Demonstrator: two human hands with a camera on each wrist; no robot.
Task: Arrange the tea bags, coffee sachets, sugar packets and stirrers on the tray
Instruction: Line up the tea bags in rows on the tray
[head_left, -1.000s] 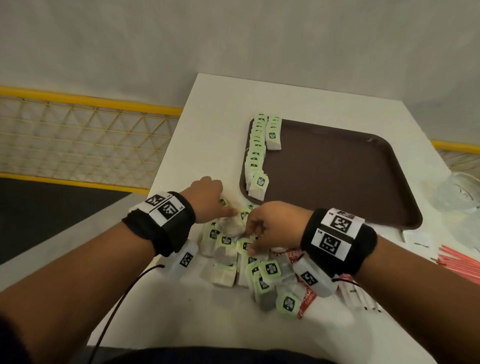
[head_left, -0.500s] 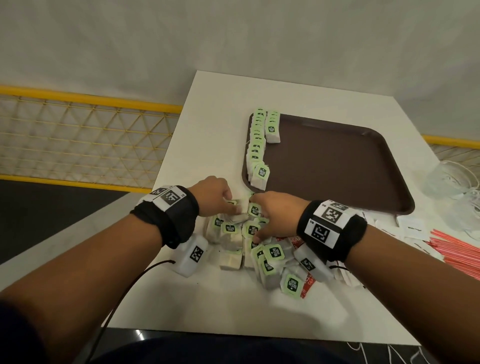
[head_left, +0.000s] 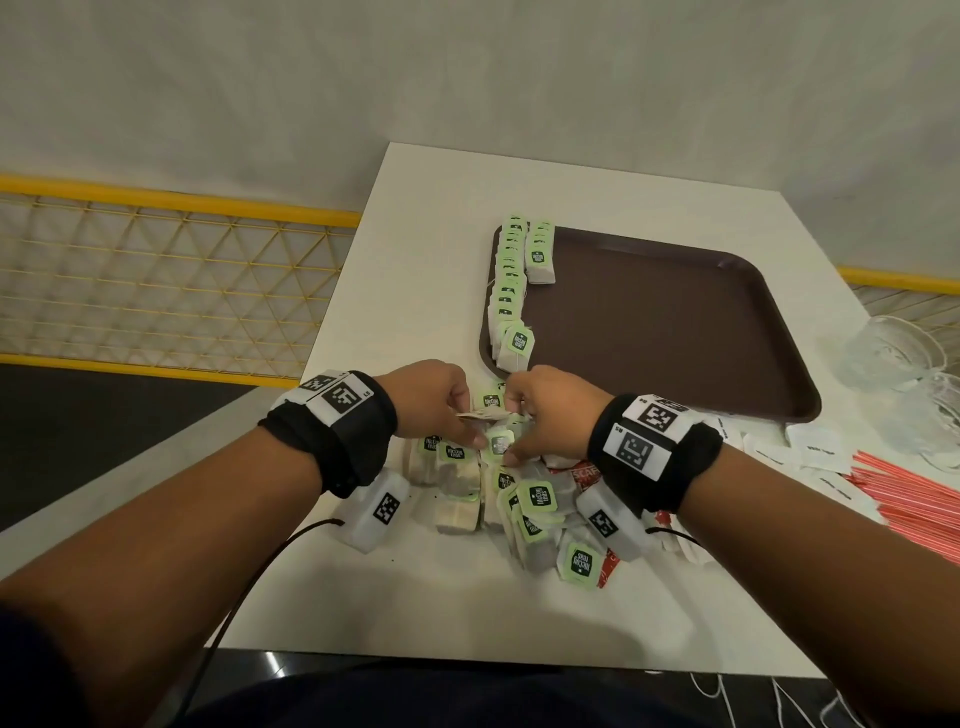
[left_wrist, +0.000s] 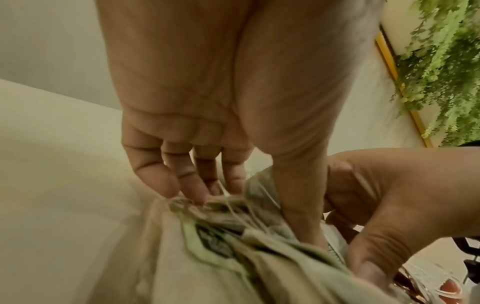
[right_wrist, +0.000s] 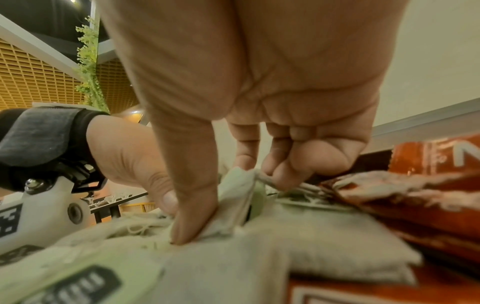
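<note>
While both hands meet at frame centre, the left hand (head_left: 434, 400) and right hand (head_left: 550, 410) pinch tea bags (head_left: 498, 441) from the pile.

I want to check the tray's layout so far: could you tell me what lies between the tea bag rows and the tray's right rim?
In the head view, nothing: from the tea bag rows to the right rim of the tray, the brown surface is bare.

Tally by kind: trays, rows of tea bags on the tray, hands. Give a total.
Tray: 1
Rows of tea bags on it: 2, long row and short row
Hands: 2, left hand and right hand, pinching loose tea bags
Total: 5
</note>
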